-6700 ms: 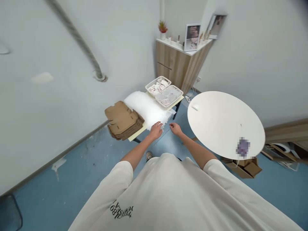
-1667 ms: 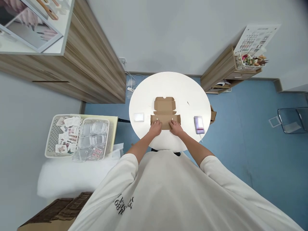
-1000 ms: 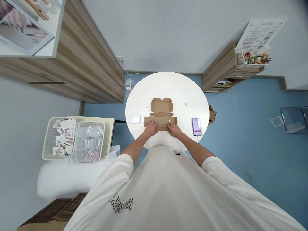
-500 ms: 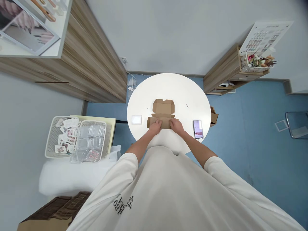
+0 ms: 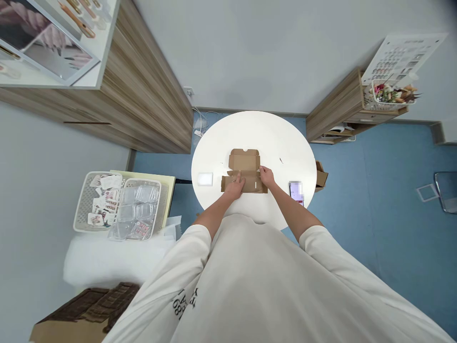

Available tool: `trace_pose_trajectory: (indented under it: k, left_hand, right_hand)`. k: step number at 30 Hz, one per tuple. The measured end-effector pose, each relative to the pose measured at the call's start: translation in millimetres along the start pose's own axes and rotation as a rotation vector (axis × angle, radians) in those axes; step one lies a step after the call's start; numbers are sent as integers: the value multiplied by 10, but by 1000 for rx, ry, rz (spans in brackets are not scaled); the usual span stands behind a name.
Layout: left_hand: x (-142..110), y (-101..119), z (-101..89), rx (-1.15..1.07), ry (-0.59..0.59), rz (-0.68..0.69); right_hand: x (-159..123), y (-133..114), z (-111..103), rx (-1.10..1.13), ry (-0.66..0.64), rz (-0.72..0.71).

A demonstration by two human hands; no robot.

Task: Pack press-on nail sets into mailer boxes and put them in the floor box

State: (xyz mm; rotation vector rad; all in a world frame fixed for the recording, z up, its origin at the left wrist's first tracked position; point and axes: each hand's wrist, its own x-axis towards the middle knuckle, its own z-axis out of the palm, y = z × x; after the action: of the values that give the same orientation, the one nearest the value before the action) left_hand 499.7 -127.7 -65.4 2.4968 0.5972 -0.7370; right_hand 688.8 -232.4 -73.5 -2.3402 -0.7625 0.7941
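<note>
An unfolded brown cardboard box (image 5: 244,162) lies flat on the round white table (image 5: 214,143), its creased panels and side flaps spread out. My left hand (image 5: 234,187) rests on the near panel with its fingers stretched out and apart. At the right side, around the crease between the far and near panels, my right hand (image 5: 267,177) pinches the edge of the cardboard. A small white mark shows on the near panel between my hands.
A white rectangular pad (image 5: 205,179) lies left on the table, a phone (image 5: 296,190) right. A small dark object (image 5: 281,160) is near the right. Baskets of cards (image 5: 80,205) and clear plastic trays (image 5: 137,209) stand left. An open carton (image 5: 322,175) sits beyond the table's right edge.
My right hand has moved from the near panel up to the box's right edge at the crease. My left hand stays on the near panel, its fingers now more stretched out. The view has shifted slightly.
</note>
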Motion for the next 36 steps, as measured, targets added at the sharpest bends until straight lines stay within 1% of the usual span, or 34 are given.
trace_pose_trajectory:
  k: [2, 5, 8, 10, 12, 14, 15, 16, 18, 20, 22, 25, 28, 30, 32, 34, 36]
  left_hand:
    - [14, -11, 12, -5, 6, 5]
    - [40, -27, 33, 14, 11, 16]
    - [57, -32, 44, 30, 11, 22]
    - [56, -27, 47, 32, 3, 21]
    - [45, -18, 52, 38, 0, 18]
    - [24, -10, 61, 49, 11, 18]
    - [11, -7, 66, 54, 21, 18]
    - [-1, -6, 70, 56, 33, 20]
    - [-24, -3, 76, 51, 54, 28]
    - [-40, 0, 74, 44, 60, 35]
    - [-49, 5, 73, 44, 55, 35]
    - [-71, 6, 94, 38, 61, 31]
    - [-145, -29, 154, 21, 133, 44]
    - [-234, -86, 199, 27, 229, 56]
    - [-344, -166, 231, 31, 338, 41]
    - [-452, -260, 247, 3, 426, -47]
    - [-531, -349, 252, -45, 462, -173]
  right_hand:
    - [-21, 18, -7, 99, 32, 49]
    - [-22, 67, -21, 211, 63, 84]
    - [-26, 105, -46, 219, 29, 105]
    - [-55, 95, -59, 133, -3, 114]
    - [-118, 50, -49, -42, 23, 101]
    - [-215, -18, -3, -248, 81, 37]
    - [-275, -52, 33, -324, 70, -26]
    - [-339, -82, 76, -367, 3, -94]
    - [-463, -123, 174, -413, -195, -203]
    - [-560, -136, 264, -491, -330, -227]
    - [-612, -136, 327, -542, -384, -199]
    - [-621, -151, 356, -567, -405, -164]
    - [-614, -200, 333, -571, -424, -132]
    - [-624, -235, 311, -573, -432, -109]
    - [-638, -260, 296, -572, -439, -96]
    - [-648, -273, 290, -571, -448, -88]
    - [-648, -279, 294, -573, -456, -80]
